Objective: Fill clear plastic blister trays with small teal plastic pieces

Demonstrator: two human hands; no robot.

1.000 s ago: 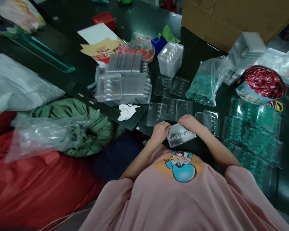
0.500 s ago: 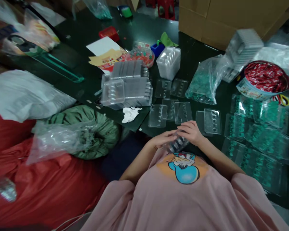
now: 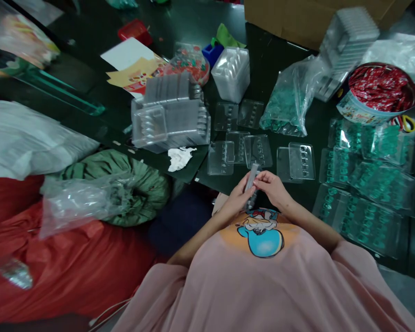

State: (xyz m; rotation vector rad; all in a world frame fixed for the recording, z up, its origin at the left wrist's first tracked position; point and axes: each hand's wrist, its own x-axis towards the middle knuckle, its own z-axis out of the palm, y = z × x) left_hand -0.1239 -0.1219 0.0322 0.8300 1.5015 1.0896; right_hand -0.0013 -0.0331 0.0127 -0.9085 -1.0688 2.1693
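Observation:
Close to my chest, my left hand (image 3: 241,192) is closed around a small stack of clear plastic blister trays (image 3: 251,179), which stands on edge. My right hand (image 3: 270,185) pinches at the stack's right side with thumb and fingers. Just beyond my hands, several single clear trays (image 3: 221,158) lie on the dark green table (image 3: 198,182), some overlapping. To the right of my right hand lie two more overlapping clear trays (image 3: 301,161). Further right are rows of trays filled with green pieces (image 3: 366,193).
Large stacks of clear trays (image 3: 173,122) stand at the left, beside a crumpled white tissue (image 3: 180,158). A bag of green pieces (image 3: 285,108) and a round tin of red packets (image 3: 382,92) stand behind. Scissors (image 3: 408,123) lie by the tin. Red sacks (image 3: 72,272) fill the left.
The tray stack in my hands has turned from lying flat to standing on edge. My right hand has moved from over its top to its right side. The view has tilted downward.

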